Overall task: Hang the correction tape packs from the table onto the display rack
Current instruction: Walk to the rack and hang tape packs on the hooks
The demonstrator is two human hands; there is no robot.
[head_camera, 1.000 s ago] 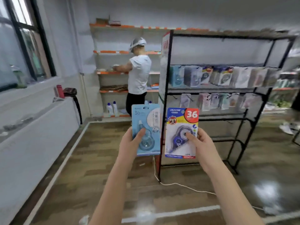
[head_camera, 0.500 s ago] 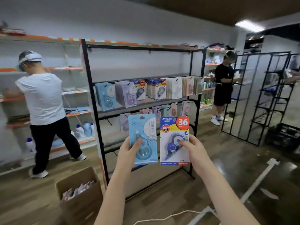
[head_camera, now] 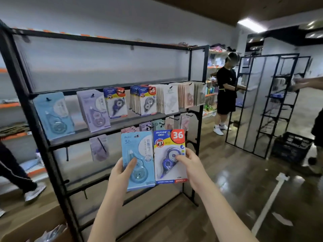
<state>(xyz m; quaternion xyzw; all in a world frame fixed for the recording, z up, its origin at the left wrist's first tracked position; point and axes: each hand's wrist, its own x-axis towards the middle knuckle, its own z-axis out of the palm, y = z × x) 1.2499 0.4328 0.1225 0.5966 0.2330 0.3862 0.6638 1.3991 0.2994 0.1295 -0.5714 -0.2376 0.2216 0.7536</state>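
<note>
Side by side, two correction tape packs are being held upright in front of the black display rack (head_camera: pixel 111 126) — the left hand (head_camera: pixel 120 173) is gripping the light blue pack (head_camera: pixel 139 154) with its thumb lying across the front, and the right hand (head_camera: pixel 190 165) is pinching the white pack with the red "36" (head_camera: pixel 168 149) at its right edge, thumb on the blister. Behind them, more packs are hanging in rows from the rack's hooks — the two held packs are just touching along their inner edges.

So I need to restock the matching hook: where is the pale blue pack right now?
Head view, low centre: the pale blue pack is held in the left hand, beside the white pack, in front of the display rack.
</note>
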